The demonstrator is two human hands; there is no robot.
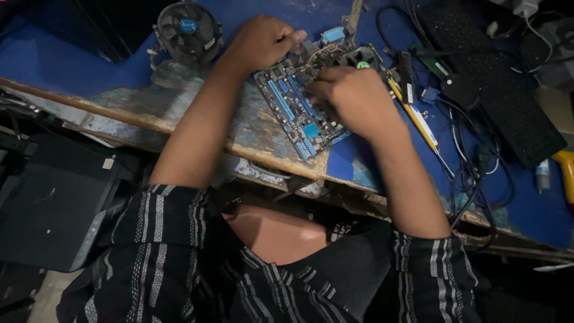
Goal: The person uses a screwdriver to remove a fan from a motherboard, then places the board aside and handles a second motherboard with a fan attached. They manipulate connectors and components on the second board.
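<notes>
A dark computer motherboard (297, 113) with blue slots lies on a worn blue table (149, 107). My left hand (263, 42) rests curled at the board's far left corner, gripping its edge there. Over the board's right half, my right hand (353, 98) is closed with its fingers pressing down on the board; what lies under them is hidden. A small fan with a green centre (362, 60) sits just beyond the right hand at the board's far end.
A round cooler fan with a blue hub (188, 30) stands at the back left. A yellow-handled screwdriver (415, 116) lies right of the board. A black keyboard (496, 78) and tangled cables (472, 155) fill the right side. A dark case (54, 203) sits below the table's edge, left.
</notes>
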